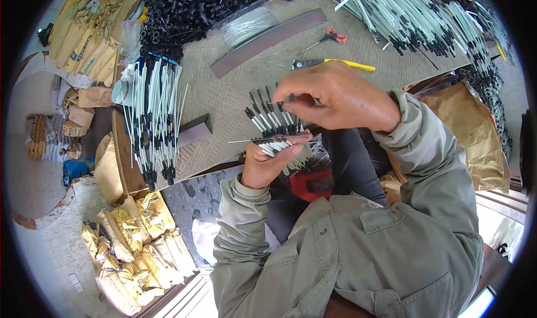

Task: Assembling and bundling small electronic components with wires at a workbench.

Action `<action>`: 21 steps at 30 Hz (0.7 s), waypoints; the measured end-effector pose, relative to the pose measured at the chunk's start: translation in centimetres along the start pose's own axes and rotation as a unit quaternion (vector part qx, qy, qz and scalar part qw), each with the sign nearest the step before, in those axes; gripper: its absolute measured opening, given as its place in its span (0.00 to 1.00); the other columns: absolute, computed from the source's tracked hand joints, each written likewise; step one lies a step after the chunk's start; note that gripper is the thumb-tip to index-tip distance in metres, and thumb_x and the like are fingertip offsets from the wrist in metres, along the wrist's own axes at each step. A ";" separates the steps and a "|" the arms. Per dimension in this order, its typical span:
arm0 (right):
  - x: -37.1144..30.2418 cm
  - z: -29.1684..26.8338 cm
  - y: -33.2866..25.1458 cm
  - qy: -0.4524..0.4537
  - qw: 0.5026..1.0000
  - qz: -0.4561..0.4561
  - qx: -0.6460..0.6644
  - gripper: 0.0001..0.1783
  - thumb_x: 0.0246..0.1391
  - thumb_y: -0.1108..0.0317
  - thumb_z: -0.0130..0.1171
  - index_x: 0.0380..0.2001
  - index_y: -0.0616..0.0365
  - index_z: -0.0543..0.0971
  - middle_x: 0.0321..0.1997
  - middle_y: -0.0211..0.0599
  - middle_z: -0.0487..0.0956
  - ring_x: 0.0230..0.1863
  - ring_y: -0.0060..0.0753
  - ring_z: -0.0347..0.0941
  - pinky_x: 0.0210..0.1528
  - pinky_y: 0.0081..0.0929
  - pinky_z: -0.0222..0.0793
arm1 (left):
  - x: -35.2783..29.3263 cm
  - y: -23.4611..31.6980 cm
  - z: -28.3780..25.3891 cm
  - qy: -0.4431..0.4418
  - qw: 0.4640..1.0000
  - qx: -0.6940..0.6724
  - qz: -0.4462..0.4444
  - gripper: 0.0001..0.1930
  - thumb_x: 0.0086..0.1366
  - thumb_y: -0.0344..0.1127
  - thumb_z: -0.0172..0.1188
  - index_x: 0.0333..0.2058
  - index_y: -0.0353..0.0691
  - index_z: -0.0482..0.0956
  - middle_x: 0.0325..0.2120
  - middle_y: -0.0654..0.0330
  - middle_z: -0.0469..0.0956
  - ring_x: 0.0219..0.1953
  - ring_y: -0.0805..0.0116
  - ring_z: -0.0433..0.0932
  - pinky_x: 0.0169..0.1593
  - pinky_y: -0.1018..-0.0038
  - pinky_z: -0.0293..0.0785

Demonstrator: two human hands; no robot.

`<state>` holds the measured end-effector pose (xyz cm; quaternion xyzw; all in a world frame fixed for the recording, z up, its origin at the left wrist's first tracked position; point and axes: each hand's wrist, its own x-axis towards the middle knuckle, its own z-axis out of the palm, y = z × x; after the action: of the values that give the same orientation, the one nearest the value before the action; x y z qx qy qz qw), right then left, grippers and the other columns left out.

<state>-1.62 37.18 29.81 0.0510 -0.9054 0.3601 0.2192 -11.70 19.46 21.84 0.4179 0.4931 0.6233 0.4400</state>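
My left hand (262,166) is closed around a fanned bunch of white rods with black tips (271,116), held over the table's near edge. A thin straight wire (239,142) sticks out leftward beside its fingers. Above the bunch, at its right side, my right hand (338,97) has thumb and forefinger pinched together close to the black tips. Something very thin may lie between those fingertips, too small to make out. The lower ends of the rods are partly covered by my left hand.
On the table (212,111) are a pile of black ribbed parts (179,16), rod bundles at left (156,111) and far right (403,16), a bag of clear strands (249,27), a long brown bar (268,43), red-handled scissors (335,35) and a yellow-handled tool (352,64).
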 end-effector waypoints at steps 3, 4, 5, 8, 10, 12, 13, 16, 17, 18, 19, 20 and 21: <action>0.2 0.6 0.6 0.001 0.999 0.000 0.042 0.09 0.47 0.73 0.58 0.34 0.58 0.75 0.20 0.33 0.72 0.18 0.23 0.64 0.21 0.21 0.57 | -0.1 -0.1 -0.1 -0.003 1.000 -0.005 0.012 0.09 0.58 0.23 0.54 0.37 0.28 0.77 0.37 0.53 0.78 0.44 0.64 0.74 0.50 0.71 0.68; 0.3 0.6 0.5 0.000 0.999 -0.001 0.043 0.09 0.47 0.73 0.58 0.34 0.58 0.75 0.20 0.33 0.72 0.18 0.23 0.64 0.21 0.21 0.57 | -0.1 -0.1 -0.1 -0.002 1.000 -0.005 0.012 0.09 0.58 0.23 0.54 0.37 0.28 0.77 0.37 0.53 0.78 0.44 0.64 0.74 0.50 0.71 0.68; 0.4 0.4 0.1 -0.027 0.997 0.046 0.063 0.10 0.48 0.73 0.58 0.36 0.58 0.75 0.21 0.33 0.73 0.19 0.20 0.65 0.21 0.21 0.58 | 0.0 0.0 -0.1 -0.002 1.000 -0.002 0.010 0.09 0.58 0.22 0.54 0.37 0.28 0.77 0.37 0.53 0.78 0.45 0.64 0.74 0.50 0.71 0.68; 0.4 0.6 0.6 -0.062 0.983 0.083 0.150 0.11 0.50 0.72 0.57 0.39 0.59 0.76 0.23 0.32 0.75 0.21 0.15 0.65 0.22 0.19 0.58 | 0.0 0.2 -0.2 -0.008 1.000 0.003 0.010 0.09 0.58 0.22 0.54 0.37 0.28 0.77 0.37 0.52 0.78 0.45 0.64 0.74 0.50 0.71 0.68; 0.4 0.6 1.2 -0.070 0.971 0.074 0.215 0.12 0.51 0.72 0.56 0.40 0.59 0.76 0.25 0.31 0.76 0.22 0.13 0.64 0.22 0.18 0.58 | 0.1 0.2 -0.3 -0.015 1.000 0.005 0.010 0.09 0.58 0.22 0.54 0.37 0.28 0.77 0.37 0.52 0.78 0.45 0.63 0.74 0.50 0.71 0.68; 0.4 0.4 1.4 -0.089 0.958 0.063 0.265 0.11 0.52 0.72 0.55 0.40 0.60 0.76 0.27 0.30 0.77 0.22 0.13 0.63 0.22 0.17 0.58 | 0.1 0.3 -0.4 -0.026 1.000 0.000 0.003 0.09 0.58 0.22 0.55 0.37 0.28 0.77 0.37 0.52 0.78 0.45 0.63 0.74 0.50 0.71 0.68; 0.4 0.4 1.4 -0.089 0.958 0.064 0.266 0.11 0.52 0.72 0.55 0.40 0.60 0.76 0.27 0.30 0.77 0.22 0.13 0.63 0.22 0.17 0.58 | 0.1 0.3 -0.4 -0.027 1.000 -0.001 0.003 0.09 0.58 0.22 0.55 0.37 0.28 0.77 0.37 0.52 0.78 0.45 0.63 0.74 0.50 0.71 0.68; 0.8 0.1 0.7 -0.102 0.956 0.073 0.264 0.11 0.52 0.72 0.56 0.40 0.60 0.77 0.27 0.30 0.77 0.23 0.12 0.64 0.23 0.16 0.58 | 0.0 0.2 -0.5 -0.028 1.000 0.006 0.011 0.09 0.58 0.23 0.55 0.37 0.28 0.77 0.37 0.52 0.78 0.45 0.63 0.74 0.51 0.70 0.68; 0.9 -0.2 0.3 -0.108 0.958 0.094 0.247 0.11 0.52 0.72 0.56 0.39 0.60 0.77 0.27 0.30 0.77 0.23 0.11 0.64 0.23 0.16 0.59 | 0.0 0.2 -0.5 -0.028 1.000 0.010 0.008 0.09 0.58 0.22 0.55 0.37 0.28 0.77 0.37 0.52 0.78 0.45 0.63 0.74 0.51 0.70 0.68; 0.9 -0.3 0.0 -0.115 0.960 0.115 0.229 0.10 0.52 0.72 0.56 0.39 0.60 0.77 0.27 0.30 0.77 0.24 0.10 0.64 0.24 0.15 0.59 | 0.0 0.2 -0.5 -0.028 0.999 0.013 0.006 0.08 0.58 0.22 0.55 0.37 0.27 0.77 0.37 0.52 0.78 0.45 0.63 0.74 0.51 0.70 0.68; 0.9 -0.2 -0.1 -0.115 0.960 0.115 0.229 0.10 0.52 0.72 0.56 0.39 0.60 0.77 0.27 0.30 0.77 0.24 0.10 0.64 0.24 0.15 0.59 | 0.0 0.2 -0.5 -0.028 1.000 0.013 0.006 0.08 0.58 0.22 0.55 0.37 0.27 0.77 0.37 0.52 0.78 0.45 0.63 0.74 0.51 0.70 0.68; 0.7 -0.1 -0.1 -0.105 0.961 0.110 0.230 0.10 0.51 0.73 0.55 0.39 0.60 0.77 0.26 0.29 0.77 0.23 0.10 0.64 0.23 0.15 0.59 | 0.1 0.2 -0.5 -0.028 1.000 0.006 0.006 0.08 0.58 0.22 0.55 0.37 0.27 0.77 0.37 0.52 0.78 0.45 0.63 0.74 0.51 0.70 0.67; 0.6 0.0 0.0 -0.096 0.962 0.105 0.231 0.10 0.51 0.74 0.55 0.38 0.60 0.77 0.25 0.29 0.76 0.23 0.10 0.63 0.23 0.15 0.58 | 0.1 0.2 -0.5 -0.028 1.000 -0.001 0.005 0.08 0.58 0.22 0.54 0.37 0.27 0.77 0.37 0.52 0.78 0.45 0.63 0.74 0.51 0.70 0.67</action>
<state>-2.14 37.25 30.04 0.0391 -0.8145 0.5740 0.0747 -12.18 19.41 21.96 0.4375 0.4778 0.6141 0.4507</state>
